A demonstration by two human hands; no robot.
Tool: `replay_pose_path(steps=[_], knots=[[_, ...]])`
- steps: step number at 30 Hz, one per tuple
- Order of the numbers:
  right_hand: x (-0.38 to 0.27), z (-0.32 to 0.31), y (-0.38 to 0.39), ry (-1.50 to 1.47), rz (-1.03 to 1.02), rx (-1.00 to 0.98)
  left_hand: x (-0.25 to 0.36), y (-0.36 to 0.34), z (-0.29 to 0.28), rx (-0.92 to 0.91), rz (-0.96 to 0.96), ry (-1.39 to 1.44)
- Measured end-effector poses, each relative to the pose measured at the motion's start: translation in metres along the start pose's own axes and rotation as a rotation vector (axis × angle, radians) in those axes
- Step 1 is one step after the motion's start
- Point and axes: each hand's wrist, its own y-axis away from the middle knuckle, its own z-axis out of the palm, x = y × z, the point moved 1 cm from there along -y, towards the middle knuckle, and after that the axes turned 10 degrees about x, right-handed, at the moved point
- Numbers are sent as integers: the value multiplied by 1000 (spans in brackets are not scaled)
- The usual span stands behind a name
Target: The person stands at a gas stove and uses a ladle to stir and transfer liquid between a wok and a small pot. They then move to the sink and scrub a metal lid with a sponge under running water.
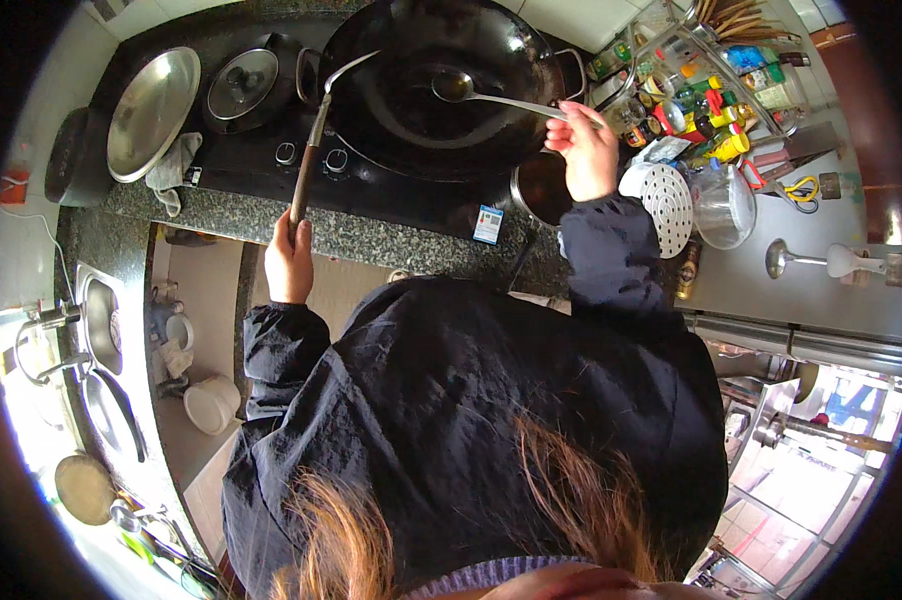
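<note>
My left hand (289, 265) grips the wooden handle of a metal spatula (314, 145), whose bent blade reaches up over the left part of a black wok (436, 140). With my right hand (583, 150) I hold a long-handled metal spoon (454, 86). Its bowl is inside the wok and looks to have some yellowish liquid in it. The wok sits on a black stovetop (241, 170) and has metal loop handles on both sides.
Left are a lidded pot (241, 88), steel lid (153, 112), cloth (176, 165) and sink (101, 325). Right are several bottles (716, 130), scissors (801, 192), a white perforated rack (661, 208), a plastic container (721, 205) and a ladle (779, 258) on the counter.
</note>
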Motion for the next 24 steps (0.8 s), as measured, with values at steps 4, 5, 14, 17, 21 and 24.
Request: replay_pose_path(steps=[4,5,14,17,21,24], knots=[[-31,-33,21,-26,-82,76,-4,-4,0,-17,-7,-18],[-38,-43,28,-22,-88,116,-4,-6,1,-17,5,7],[-59,-131,78,77,-189,357,-7,-16,8,-79,27,-94],[-39,-147,91,168,-196,378,-4,-18,11,-61,82,-38],[3,-156,101,380,-207,317,0,-21,14,-98,89,-58],[26,-163,106,508,-201,240,3,-20,15,-69,84,-77]])
